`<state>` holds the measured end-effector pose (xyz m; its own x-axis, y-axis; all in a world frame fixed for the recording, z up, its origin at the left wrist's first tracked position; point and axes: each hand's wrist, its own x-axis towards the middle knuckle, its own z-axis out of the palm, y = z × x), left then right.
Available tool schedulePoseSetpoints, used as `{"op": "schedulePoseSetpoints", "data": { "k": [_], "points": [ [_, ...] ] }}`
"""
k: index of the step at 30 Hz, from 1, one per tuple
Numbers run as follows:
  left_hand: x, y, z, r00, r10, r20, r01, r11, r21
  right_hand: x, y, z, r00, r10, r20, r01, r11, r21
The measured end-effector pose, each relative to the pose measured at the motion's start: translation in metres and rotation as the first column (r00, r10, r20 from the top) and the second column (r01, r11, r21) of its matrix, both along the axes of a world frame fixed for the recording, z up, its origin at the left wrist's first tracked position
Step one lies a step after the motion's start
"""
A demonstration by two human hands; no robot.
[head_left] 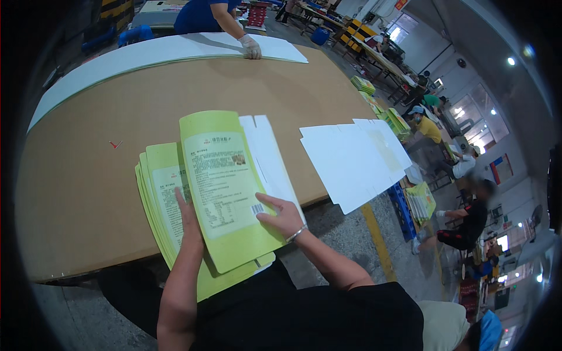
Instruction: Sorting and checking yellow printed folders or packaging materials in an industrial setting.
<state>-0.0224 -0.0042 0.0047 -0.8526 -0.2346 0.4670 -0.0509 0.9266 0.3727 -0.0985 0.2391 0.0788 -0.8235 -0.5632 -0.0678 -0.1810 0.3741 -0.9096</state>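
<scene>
A flat green carton with a pale printed panel and a barcode lies tilted in front of me, its top edge curling. My right hand grips its right edge, with a thumb and a finger on the printed face beside the barcode. Along its left edge, my left hand lies with fingers stretched out over a stack of similar green cartons. That stack rests at the table's near edge, partly under the carton. A white slotted flap shows behind the carton's right side.
The brown table curves around me. White sheets line its far edge, under a co-worker's gloved hand. A white die-cut blank overhangs the right edge. Beyond are a blue pallet, green stacks and a seated person.
</scene>
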Motion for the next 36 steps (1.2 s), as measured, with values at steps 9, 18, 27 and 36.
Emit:
{"op": "schedulePoseSetpoints", "data": {
  "k": [9, 18, 27, 36],
  "points": [
    [0.014, -0.032, 0.051, 0.841, 0.483, -0.244, -0.102, 0.584, 0.805, 0.039, -0.020, 0.020, 0.981, 0.095, -0.171, -0.074, 0.989, 0.129],
    [0.043, -0.032, 0.065, 0.950, 0.306, -0.061, -0.209, 0.769, 0.604, 0.051, -0.038, -0.002, 0.971, 0.193, -0.143, -0.174, 0.976, 0.132],
    [0.008, 0.008, 0.033, 0.941, 0.268, 0.208, -0.262, 0.964, -0.053, -0.001, -0.027, 0.023, 0.947, 0.195, -0.256, -0.100, 0.934, 0.342],
    [0.002, 0.015, 0.028, 0.958, 0.203, 0.202, -0.195, 0.979, -0.060, -0.065, -0.058, -0.023, 0.831, 0.542, 0.124, -0.358, 0.692, -0.627]
  ]
}}
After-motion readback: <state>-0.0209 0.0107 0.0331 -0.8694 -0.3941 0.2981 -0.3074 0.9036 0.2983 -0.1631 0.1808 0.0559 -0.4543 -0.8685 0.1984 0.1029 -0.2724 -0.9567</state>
